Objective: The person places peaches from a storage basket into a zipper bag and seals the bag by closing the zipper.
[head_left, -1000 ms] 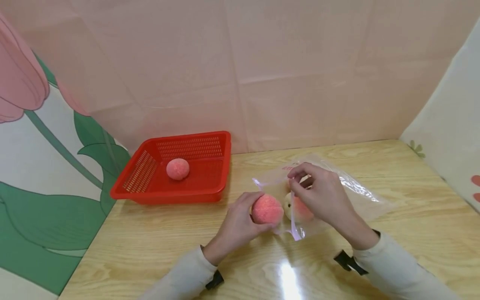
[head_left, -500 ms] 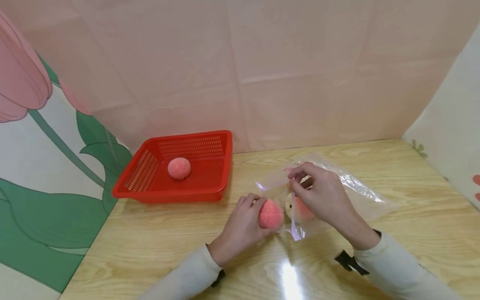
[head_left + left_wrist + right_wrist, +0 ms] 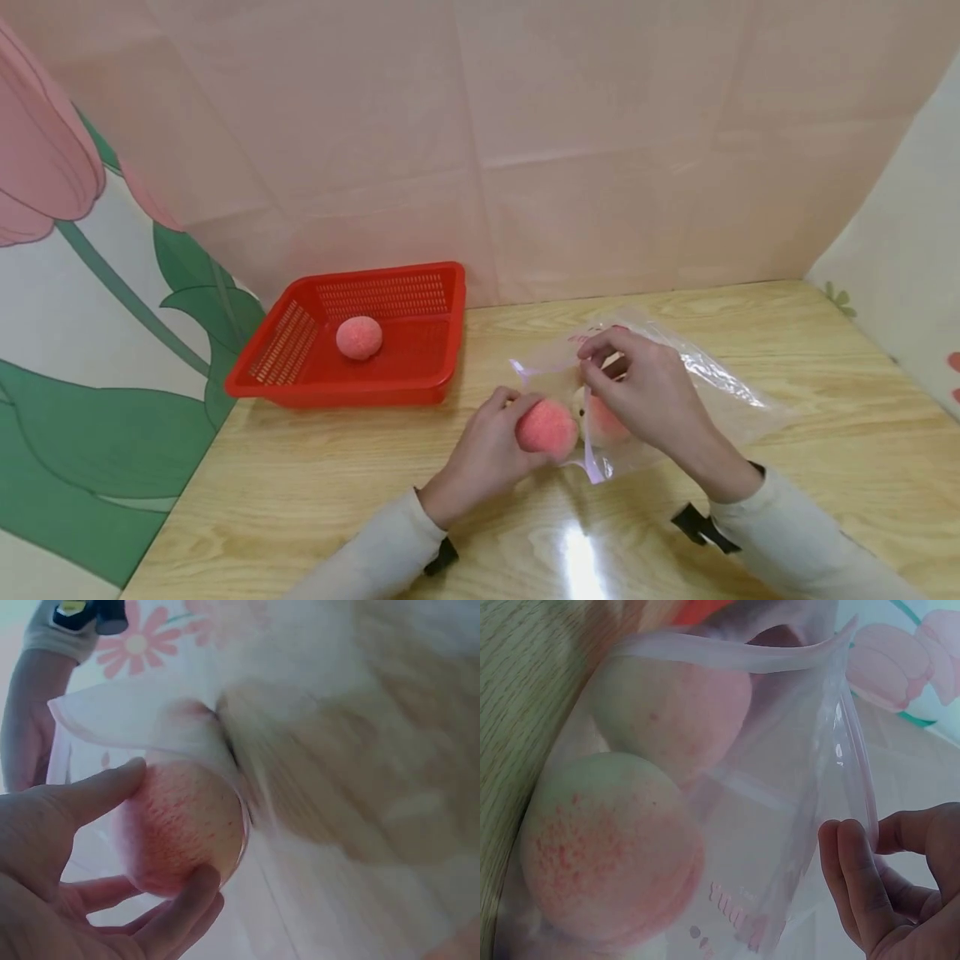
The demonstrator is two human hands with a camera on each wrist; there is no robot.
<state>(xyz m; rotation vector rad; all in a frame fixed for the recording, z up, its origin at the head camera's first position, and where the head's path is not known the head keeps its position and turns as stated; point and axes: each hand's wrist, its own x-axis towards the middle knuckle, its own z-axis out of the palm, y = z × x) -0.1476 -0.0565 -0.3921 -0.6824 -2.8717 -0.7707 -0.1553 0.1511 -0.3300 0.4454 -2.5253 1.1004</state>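
The left hand (image 3: 486, 458) has its fingers curled round a fuzzy pink peach (image 3: 547, 429), partly inside the mouth of a transparent plastic zip bag (image 3: 720, 398). The right hand (image 3: 651, 387) pinches the bag's rim. Apparent step: bagging; next move likely requires pushing inward, then release.

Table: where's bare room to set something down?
Bare table lies between the red basket and the left sleeve, and between the clear bag and the right wall. Inside the basket, there's room right of its peach. Crowded: the bag's mouth, where the left hand holds another peach and the right hand pinches the bag.
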